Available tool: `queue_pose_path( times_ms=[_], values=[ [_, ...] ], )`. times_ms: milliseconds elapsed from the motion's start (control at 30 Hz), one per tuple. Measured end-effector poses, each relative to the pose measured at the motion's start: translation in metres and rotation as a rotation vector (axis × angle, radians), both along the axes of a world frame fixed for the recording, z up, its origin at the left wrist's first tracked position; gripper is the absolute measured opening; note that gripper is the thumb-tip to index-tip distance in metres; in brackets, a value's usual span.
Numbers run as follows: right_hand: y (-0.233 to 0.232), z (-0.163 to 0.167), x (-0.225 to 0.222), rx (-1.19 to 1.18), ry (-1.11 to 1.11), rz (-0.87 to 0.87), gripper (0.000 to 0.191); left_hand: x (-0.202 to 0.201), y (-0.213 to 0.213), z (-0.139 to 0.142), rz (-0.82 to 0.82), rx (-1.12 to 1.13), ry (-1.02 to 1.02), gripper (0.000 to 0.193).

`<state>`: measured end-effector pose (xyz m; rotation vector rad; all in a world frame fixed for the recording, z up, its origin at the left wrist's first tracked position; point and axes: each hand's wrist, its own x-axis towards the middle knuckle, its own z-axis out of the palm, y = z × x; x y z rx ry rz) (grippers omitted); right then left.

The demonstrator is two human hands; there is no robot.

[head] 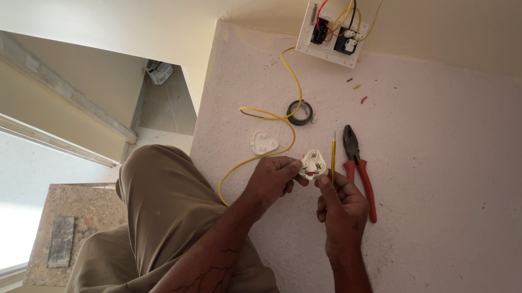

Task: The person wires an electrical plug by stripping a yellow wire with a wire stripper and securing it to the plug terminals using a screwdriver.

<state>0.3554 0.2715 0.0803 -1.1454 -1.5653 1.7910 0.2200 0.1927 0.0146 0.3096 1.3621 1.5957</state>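
Observation:
My left hand (272,177) pinches an open white plug base (314,163) with metal pins showing, held just above the white ledge (460,197). My right hand (339,205) grips a thin yellow-handled screwdriver (333,156) that stands upright right next to the plug base. A yellow wire (259,152) loops from the plug area up to a white switch board (331,35). The plug's white cover (264,143) lies flat to the left of my left hand.
Red-handled pliers (358,168) lie just right of my hands. A roll of black tape (300,112) sits beyond the plug. Small wire offcuts (357,87) lie near the board. My bent knee (158,186) is at the ledge's left edge, with a drop beyond.

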Motion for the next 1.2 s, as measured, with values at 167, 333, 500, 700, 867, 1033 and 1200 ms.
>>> queue_pose_path(
  times_ms=[167, 333, 500, 700, 867, 1033, 1200],
  values=[
    [0.001, -0.001, 0.000, 0.004, -0.017, -0.001, 0.033, -0.001, -0.001, 0.000, 0.017, 0.005, -0.016, 0.030],
    [0.001, -0.005, 0.002, -0.014, -0.013, 0.000, 0.035, -0.001, 0.000, -0.003, 0.015, -0.016, 0.019, 0.029],
    [0.002, -0.011, 0.006, -0.036, -0.053, -0.024, 0.035, 0.002, 0.003, -0.010, -0.011, -0.046, 0.081, 0.030],
    [0.003, -0.018, 0.009, -0.107, -0.096, -0.082, 0.041, 0.005, 0.003, -0.015, -0.087, -0.120, 0.221, 0.030],
    [0.003, -0.020, 0.009, -0.164, -0.139, -0.105, 0.038, 0.006, 0.002, -0.017, -0.125, -0.124, 0.338, 0.030],
    [0.003, -0.022, 0.010, -0.202, -0.159, -0.116, 0.036, 0.006, 0.002, -0.018, -0.127, -0.119, 0.321, 0.029],
    [0.004, -0.024, 0.010, -0.193, -0.151, -0.125, 0.033, 0.006, 0.001, -0.020, -0.141, -0.152, 0.382, 0.029]
  ],
)
